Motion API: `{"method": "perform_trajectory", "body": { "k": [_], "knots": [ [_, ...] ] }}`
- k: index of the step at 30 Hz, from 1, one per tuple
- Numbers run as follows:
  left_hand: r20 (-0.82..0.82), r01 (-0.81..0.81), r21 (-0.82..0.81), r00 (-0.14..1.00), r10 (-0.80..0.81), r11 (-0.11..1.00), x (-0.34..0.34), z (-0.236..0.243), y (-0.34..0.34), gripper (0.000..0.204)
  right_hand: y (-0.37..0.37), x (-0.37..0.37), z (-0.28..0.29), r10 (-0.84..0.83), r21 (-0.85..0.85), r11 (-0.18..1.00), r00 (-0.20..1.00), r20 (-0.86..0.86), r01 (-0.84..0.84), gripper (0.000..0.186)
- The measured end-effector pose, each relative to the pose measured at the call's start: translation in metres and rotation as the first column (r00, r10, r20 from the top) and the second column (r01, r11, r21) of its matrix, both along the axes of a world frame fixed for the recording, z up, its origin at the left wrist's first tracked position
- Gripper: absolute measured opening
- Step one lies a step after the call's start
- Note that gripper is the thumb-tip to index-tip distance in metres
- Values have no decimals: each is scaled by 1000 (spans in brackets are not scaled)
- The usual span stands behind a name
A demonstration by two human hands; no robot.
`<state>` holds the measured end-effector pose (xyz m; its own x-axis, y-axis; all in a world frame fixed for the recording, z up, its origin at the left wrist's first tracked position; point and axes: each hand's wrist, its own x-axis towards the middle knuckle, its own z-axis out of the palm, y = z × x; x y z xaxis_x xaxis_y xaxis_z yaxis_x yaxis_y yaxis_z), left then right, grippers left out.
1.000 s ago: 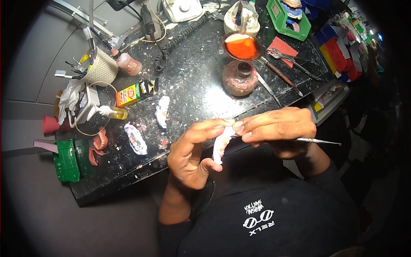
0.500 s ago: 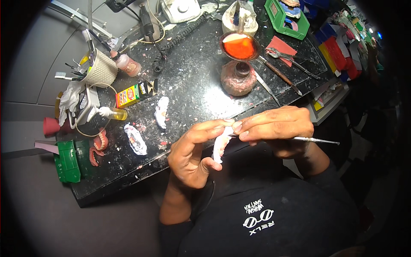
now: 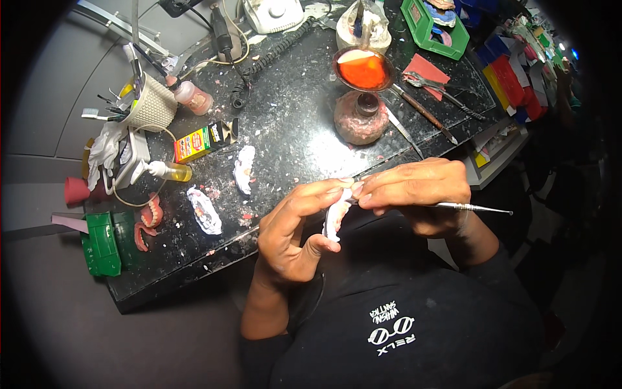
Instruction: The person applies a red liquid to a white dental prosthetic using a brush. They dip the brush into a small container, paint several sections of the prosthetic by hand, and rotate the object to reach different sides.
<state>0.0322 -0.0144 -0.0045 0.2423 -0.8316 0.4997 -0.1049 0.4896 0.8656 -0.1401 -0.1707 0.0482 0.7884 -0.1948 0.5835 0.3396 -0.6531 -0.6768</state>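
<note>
My left hand [image 3: 291, 228] grips a white curved dental piece [image 3: 334, 219] with pinkish spots, its thumb at the lower end and fingertips at the top. In my right hand [image 3: 418, 191] is a slim silver carving tool [image 3: 476, 208], its handle sticking out to the right. The tool's working end meets the piece near its top, mostly hidden by my fingers. Two similar white dental pieces, one upright and narrow [image 3: 244, 170] and one wider [image 3: 205, 211], lie on the black bench left of my hands.
A round burner [image 3: 360, 120] stands beyond my hands, below a pan of orange-red wax [image 3: 363, 69]. Tweezers [image 3: 405, 133] and a wooden-handled knife [image 3: 424, 114] lie right of it. Pink dentures [image 3: 150, 212], a small box [image 3: 199, 144], a bottle [image 3: 172, 171] and a brush basket [image 3: 154, 104] occupy the left.
The white dental piece has tilted slightly in my left hand. My right hand and the tool have shifted a little up and left.
</note>
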Motion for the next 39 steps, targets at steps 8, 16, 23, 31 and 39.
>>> {"method": "perform_trajectory", "body": {
  "k": [8,16,23,31,39],
  "knots": [
    [-117,36,61,993,-28,997,2,-5,2,53,2,2,-2,-140,106,985,990,7,138,18],
    [-509,167,-2,848,-145,986,-7,-9,-8,69,12,-3,-10,-273,614,768,960,57,182,10],
    [-494,165,-5,857,-146,986,-1,-11,-6,56,10,-7,-4,-223,169,962,974,42,213,19],
    [-632,195,-40,755,-176,980,-6,-13,-8,61,33,10,0,-171,-12,985,984,51,172,23],
    [-708,147,24,701,-87,989,-13,-11,-8,66,27,14,-4,-153,-187,968,983,98,169,22]
  ]
}}
